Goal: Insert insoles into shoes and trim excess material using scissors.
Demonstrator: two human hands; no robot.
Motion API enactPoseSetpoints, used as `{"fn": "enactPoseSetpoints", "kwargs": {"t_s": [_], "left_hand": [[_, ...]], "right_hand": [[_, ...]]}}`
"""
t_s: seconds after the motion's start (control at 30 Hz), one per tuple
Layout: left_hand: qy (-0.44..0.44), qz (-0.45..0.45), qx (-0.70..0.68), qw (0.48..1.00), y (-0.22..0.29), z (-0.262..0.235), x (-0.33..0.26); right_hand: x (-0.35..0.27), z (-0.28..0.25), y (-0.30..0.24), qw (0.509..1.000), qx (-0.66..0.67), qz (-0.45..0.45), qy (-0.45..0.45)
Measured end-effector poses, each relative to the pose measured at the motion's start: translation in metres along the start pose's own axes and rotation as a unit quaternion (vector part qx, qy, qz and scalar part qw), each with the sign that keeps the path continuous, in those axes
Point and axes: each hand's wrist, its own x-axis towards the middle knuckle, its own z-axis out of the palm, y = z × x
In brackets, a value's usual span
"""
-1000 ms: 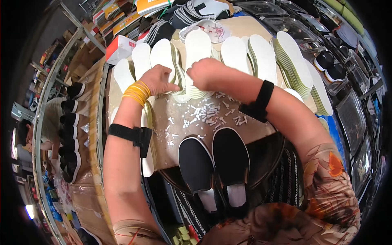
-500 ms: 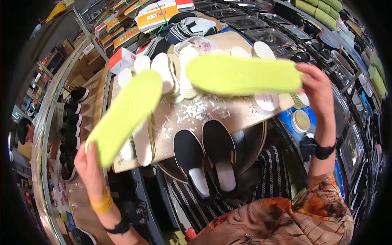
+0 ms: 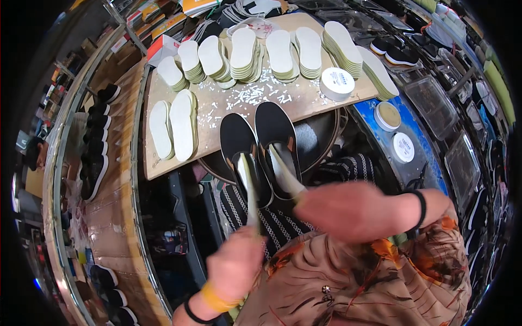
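Head view: left hand (image 3: 235, 266) pinches the near end of one insole (image 3: 249, 187), right hand (image 3: 348, 209) clamps the other insole (image 3: 284, 173). Both run lengthwise up and away from the grips, tips already inside the two black slip-on shoes (image 3: 260, 146) on her lap. Beyond lies a wooden board (image 3: 228, 106), scrap-littered, with stacked insoles (image 3: 247, 51) and a white round tin (image 3: 337, 82); shelves of shoes crowd round.

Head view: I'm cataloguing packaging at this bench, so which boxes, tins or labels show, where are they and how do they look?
Round white tin: on the wooden board's right part, labelled lid.
Round tin: on the blue surface right of the board, white rim, tan top.
Round white lid: just below it, small dark label.
Red and white box: beyond the board's far left corner.
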Motion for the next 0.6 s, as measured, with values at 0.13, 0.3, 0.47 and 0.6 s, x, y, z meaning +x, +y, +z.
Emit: {"fn": "enactPoseSetpoints", "kwargs": {"t_s": [0.13,0.3,0.47,0.6], "left_hand": [[-0.019,-0.044,0.142,0.989,-0.003,0.051,0.03],[-0.013,0.066,0.123,0.99,-0.09,0.065,0.081],[-0.155,0.056,0.19,0.968,-0.094,0.075,0.122],[-0.427,-0.046,0.182,0.885,-0.084,0.083,0.15]], "right_hand": [[0.026,0.065,0.005,0.988,-0.087,-0.099,0.074],[0.012,0.1,0.067,0.993,-0.073,-0.095,-0.006],[0.024,0.102,0.066,0.975,0.068,0.079,-0.195],[0.046,0.109,0.071,0.953,0.065,0.062,-0.289]]}}
